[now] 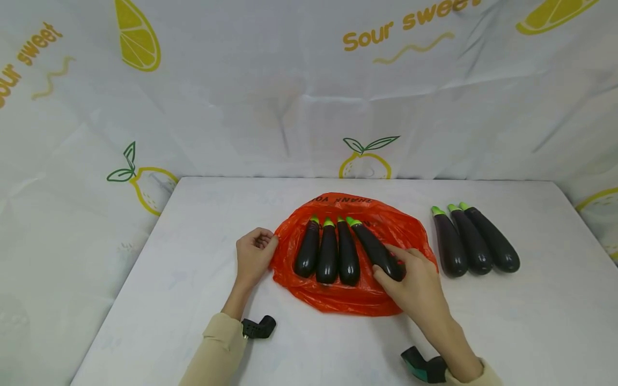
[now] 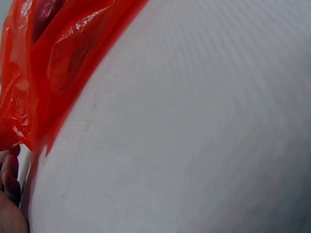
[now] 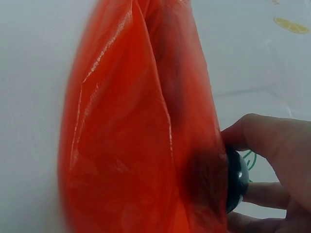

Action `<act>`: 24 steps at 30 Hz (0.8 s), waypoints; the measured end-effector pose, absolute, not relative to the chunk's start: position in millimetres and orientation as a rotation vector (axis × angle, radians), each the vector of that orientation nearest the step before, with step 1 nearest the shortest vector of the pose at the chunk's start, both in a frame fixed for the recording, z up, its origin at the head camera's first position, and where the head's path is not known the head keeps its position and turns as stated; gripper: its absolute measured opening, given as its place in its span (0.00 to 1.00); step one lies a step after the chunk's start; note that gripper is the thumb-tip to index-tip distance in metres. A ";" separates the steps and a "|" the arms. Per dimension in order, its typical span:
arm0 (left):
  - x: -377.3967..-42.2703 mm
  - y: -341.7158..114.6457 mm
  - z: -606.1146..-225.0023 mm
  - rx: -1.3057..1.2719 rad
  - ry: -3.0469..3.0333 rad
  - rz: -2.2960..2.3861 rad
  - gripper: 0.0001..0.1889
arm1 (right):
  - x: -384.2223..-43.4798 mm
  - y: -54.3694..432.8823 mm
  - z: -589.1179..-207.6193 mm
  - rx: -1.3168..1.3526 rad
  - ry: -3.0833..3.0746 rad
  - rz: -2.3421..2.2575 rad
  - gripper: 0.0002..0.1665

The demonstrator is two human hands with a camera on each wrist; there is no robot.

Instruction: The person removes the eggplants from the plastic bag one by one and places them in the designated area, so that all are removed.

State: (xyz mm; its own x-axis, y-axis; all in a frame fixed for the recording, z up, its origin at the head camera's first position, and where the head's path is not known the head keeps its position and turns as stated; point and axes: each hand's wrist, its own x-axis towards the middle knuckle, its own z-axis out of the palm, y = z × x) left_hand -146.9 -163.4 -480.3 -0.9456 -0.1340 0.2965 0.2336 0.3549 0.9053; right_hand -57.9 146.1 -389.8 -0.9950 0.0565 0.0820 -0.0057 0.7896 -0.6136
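Note:
A red plastic bag (image 1: 333, 300) lies spread open on the table in the head view, with several dark eggplants (image 1: 328, 254) side by side in it, green stem ends pointing away. My right hand (image 1: 417, 279) grips the thick end of the rightmost eggplant (image 1: 372, 244), thumb on one side and fingers on the other. That eggplant's rounded end (image 3: 236, 179) shows past the bag's wall in the right wrist view. At the bag's left edge my left hand (image 1: 255, 254) pinches the plastic with curled fingers. Only part of the left fingers (image 2: 10, 170) appears in the left wrist view.
Three more eggplants (image 1: 473, 241) lie together on the white table (image 1: 555, 321), right of the bag. Behind the table hangs a white cloth (image 1: 232, 128) printed with lemons and lettering. Each wrist wears a black camera mount (image 1: 260, 327).

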 end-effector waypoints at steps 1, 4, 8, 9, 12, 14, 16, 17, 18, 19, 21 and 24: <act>-147.2 -163.3 -480.4 -0.089 -2.302 -1.619 0.05 | -57.2 146.6 -389.1 -0.044 -2.878 0.988 0.30; -147.4 -163.2 -480.8 -0.092 -2.298 -1.625 0.05 | -55.4 148.3 -386.8 -0.061 -2.877 0.983 0.30; -147.2 -163.1 -480.7 -0.095 -2.294 -1.633 0.05 | -53.3 150.3 -383.7 -0.066 -2.861 0.983 0.30; -147.0 -163.1 -480.6 -0.095 -2.293 -1.632 0.05 | -53.1 150.7 -383.1 -0.066 -2.856 0.984 0.30; -146.9 -163.2 -480.1 -0.096 -2.294 -1.625 0.05 | -52.2 152.1 -381.6 -0.062 -2.841 0.979 0.30; -146.8 -163.2 -479.8 -0.094 -2.296 -1.622 0.05 | -51.8 153.1 -380.9 -0.058 -2.828 0.977 0.30; -146.7 -163.3 -479.5 -0.093 -2.297 -1.623 0.04 | -51.4 154.2 -380.4 -0.054 -2.816 0.976 0.30; -146.7 -163.2 -479.4 -0.093 -2.298 -1.624 0.04 | -51.2 154.8 -380.1 -0.052 -2.807 0.977 0.30; -146.6 -163.2 -479.3 -0.094 -2.298 -1.626 0.04 | -51.1 155.5 -379.9 -0.050 -2.799 0.978 0.30; -146.6 -163.2 -479.5 -0.096 -2.296 -1.628 0.04 | -50.9 156.2 -379.7 -0.049 -2.790 0.977 0.30; -146.5 -163.3 -480.3 -0.103 -2.287 -1.633 0.04 | -50.6 157.6 -379.3 -0.045 -2.777 0.970 0.30; -146.6 -162.0 -480.9 -0.086 -2.281 -1.632 0.04 | -50.4 159.8 -378.9 -0.050 -2.762 0.966 0.29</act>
